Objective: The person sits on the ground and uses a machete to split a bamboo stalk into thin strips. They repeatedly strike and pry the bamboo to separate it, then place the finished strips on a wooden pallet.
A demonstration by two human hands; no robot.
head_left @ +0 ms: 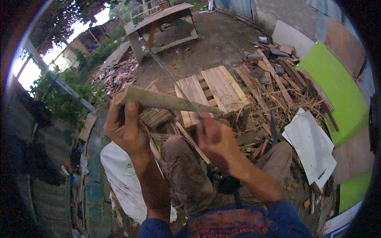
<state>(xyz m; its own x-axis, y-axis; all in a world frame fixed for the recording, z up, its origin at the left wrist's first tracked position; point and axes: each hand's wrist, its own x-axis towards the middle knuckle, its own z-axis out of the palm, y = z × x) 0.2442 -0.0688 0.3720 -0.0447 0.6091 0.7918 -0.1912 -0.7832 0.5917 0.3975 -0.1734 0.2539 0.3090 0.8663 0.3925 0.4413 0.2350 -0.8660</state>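
Note:
In my left hand [129, 121], a pale tapered piece of wood [158, 100] is pinched at its wide end between thumb and fingers. Its narrow end reaches across toward my right hand [216, 139]. That hand is closed round the grip of a long-bladed knife [170, 73], whose thin dark blade points up and away to the left. Blade and wood cross just above my right fist; whether they touch I cannot tell. The grip is mostly hidden by my fingers. Below, my knees in brown trousers are bent.
A slatted wooden pallet [212, 91] lies ahead, with scrap wood [274, 79] heaped to its right. Farther off stands a wooden table [164, 18]. White sheets [311, 144] and a green panel [337, 91] lean at the right. A white sack [121, 170] lies beside my left forearm.

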